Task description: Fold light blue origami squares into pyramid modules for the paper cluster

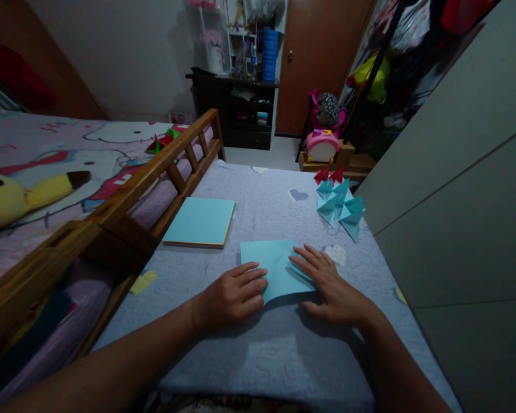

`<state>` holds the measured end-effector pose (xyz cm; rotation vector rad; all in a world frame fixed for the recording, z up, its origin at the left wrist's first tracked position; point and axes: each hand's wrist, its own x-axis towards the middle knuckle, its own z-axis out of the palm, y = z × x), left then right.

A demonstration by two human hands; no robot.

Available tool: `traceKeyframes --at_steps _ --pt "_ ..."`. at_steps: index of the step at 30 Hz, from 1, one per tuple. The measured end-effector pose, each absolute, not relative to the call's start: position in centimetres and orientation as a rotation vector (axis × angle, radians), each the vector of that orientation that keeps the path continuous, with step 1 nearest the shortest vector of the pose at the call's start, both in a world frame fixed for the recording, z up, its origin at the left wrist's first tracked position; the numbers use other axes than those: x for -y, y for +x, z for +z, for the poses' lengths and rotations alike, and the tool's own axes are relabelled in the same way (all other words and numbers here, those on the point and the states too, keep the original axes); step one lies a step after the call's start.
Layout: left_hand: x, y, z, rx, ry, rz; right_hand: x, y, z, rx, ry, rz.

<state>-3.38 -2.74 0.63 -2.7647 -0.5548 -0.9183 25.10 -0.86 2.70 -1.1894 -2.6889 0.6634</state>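
A sheet of light blue paper (pixel 279 267) lies on the bedding in front of me, with a crease or fold across it and its near edge lifted slightly. My left hand (pixel 236 291) rests on the sheet's left side, fingers laid over it. On the right side, my right hand (pixel 324 281) lies with fingers stretched and spread, fingertips on the paper and thumb apart. Behind and left of the sheet is a square stack of paper (pixel 201 221), light blue on top. Several folded blue paper shapes (pixel 337 203) stand to the right, with red folded paper pieces (pixel 328 175) behind them.
A wooden bed rail (pixel 155 178) runs along the left, with a yellow plush toy (pixel 30 198) on the bed beyond it. At the right rises a pale panel (pixel 456 189). A dark cabinet (pixel 232 112) and a pink toy (pixel 322 146) stand past the bedding's far edge.
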Motion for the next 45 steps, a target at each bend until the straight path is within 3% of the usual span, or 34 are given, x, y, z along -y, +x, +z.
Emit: traceKeyframes --at_steps 11,16,23,28,34,40,45 --pt "3.2 -3.6 2.2 0.491 -2.581 -1.114 1.3 22.8 2.0 2.509 -1.038 0.015" --pt "3.1 -3.7 1.9 0.462 -2.592 -1.069 1.1 22.9 1.5 2.446 -0.941 -0.099" --pt "2.2 -3.3 1.1 0.592 -2.695 -0.94 0.8 23.3 0.9 2.557 -0.997 -0.054" --pt "2.2 -2.8 1.0 0.621 -2.77 -0.862 1.4 22.9 1.7 2.692 -1.168 0.226" --pt "2.5 -2.9 1.2 0.621 -2.829 -0.832 2.9 22.1 3.5 2.698 -1.064 0.484" --pt "3.0 -3.1 1.1 0.568 -2.909 -0.917 3.2 22.0 3.1 2.726 -1.059 0.515" --pt "2.7 -2.9 0.6 0.846 -3.078 -1.148 3.6 21.9 3.7 2.665 -1.104 0.578"
